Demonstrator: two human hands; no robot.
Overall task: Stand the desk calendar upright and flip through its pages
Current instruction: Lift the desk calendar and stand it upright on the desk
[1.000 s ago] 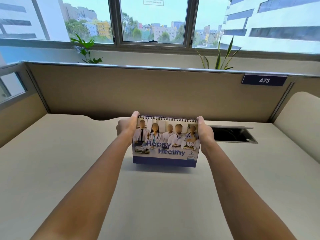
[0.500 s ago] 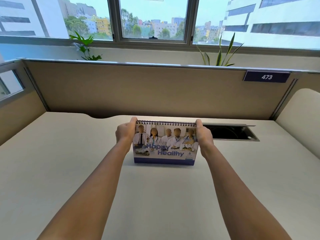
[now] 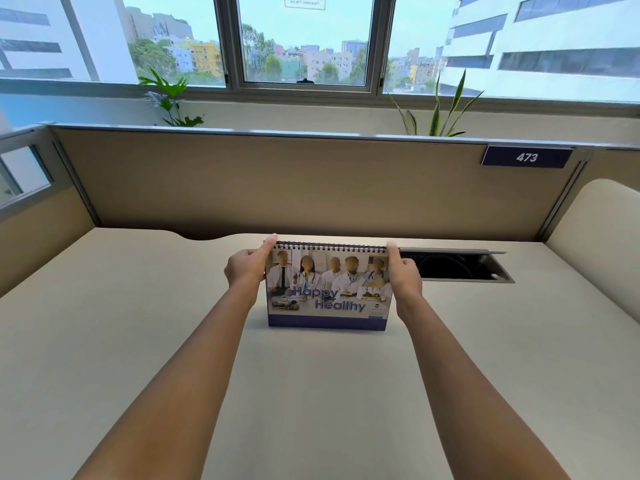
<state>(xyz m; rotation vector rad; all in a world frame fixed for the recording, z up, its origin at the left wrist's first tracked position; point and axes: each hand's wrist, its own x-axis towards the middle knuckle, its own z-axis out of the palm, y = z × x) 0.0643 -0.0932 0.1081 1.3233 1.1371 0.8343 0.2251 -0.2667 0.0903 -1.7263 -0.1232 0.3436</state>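
Note:
The desk calendar [image 3: 329,292] stands upright on the beige desk [image 3: 311,393], its cover facing me with "Happy Healthy" printed over a group photo and a dark spiral binding along the top. My left hand [image 3: 246,268] grips its upper left corner, thumb on the front near the binding. My right hand [image 3: 403,273] holds the upper right corner the same way. The calendar's blue bottom edge rests on the desk. Its back side is hidden.
An open cable slot [image 3: 453,266] with a raised lid lies in the desk just right of the calendar. A beige partition [image 3: 277,181] with a "473" plate [image 3: 526,157] walls off the back. Plants [image 3: 169,98] stand by the window behind.
The calendar went from held slightly above the desk to resting on it, a little farther from me. Both hands stayed on its top corners.

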